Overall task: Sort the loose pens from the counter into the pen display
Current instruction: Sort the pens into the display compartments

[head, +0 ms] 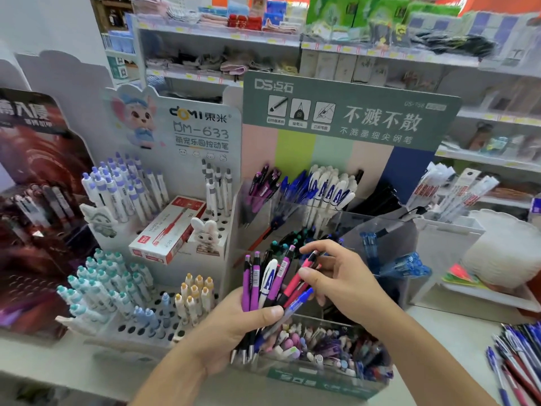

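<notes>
My left hand (234,326) is shut on a bunch of pens (268,285): purple ones, a white one with blue print, a blue one and pink ones, tips pointing down. My right hand (339,276) pinches a pink pen (304,272) at the top of that bunch. Both hands hover in front of the clear tiered pen display (345,227) with the green header card. Its back compartments hold purple, blue, white and black pens. More loose pens (518,364) lie on the counter at the far right.
A white display (164,230) with rows of cartoon pens and a red pen box (168,230) stands to the left. A dark red display (35,215) is at the far left. The front bin (330,350) holds small erasers. Store shelves fill the background.
</notes>
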